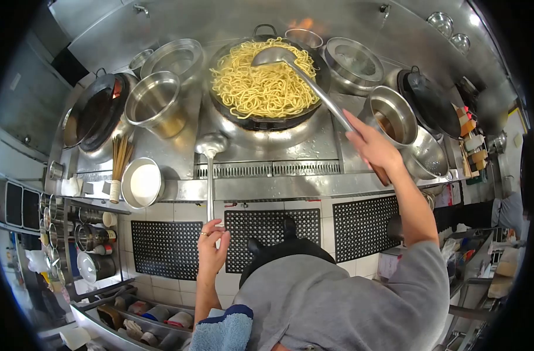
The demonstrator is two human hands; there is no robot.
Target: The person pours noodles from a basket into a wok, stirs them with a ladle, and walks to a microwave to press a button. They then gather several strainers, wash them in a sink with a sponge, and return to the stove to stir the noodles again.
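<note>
The yellow noodles [266, 88] lie heaped in the wok [249, 124], near its rim, so short, gentle lifts from beneath should spill and break fewer strands than hard pushes. The long-handled ladle [273, 56] rests its bowl on their far side; the right hand [373, 143] is closed round its handle, best swung clear of the steel pot [408, 114] beside it. The left hand [212, 248], half curled, meets the second ladle's [211, 143] handle end; whether it grips, I can't tell.

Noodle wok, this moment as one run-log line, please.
right hand: grips wok spatula, blade on noodles | left hand: at ladle's handle end | wok: on range, heaped
</note>
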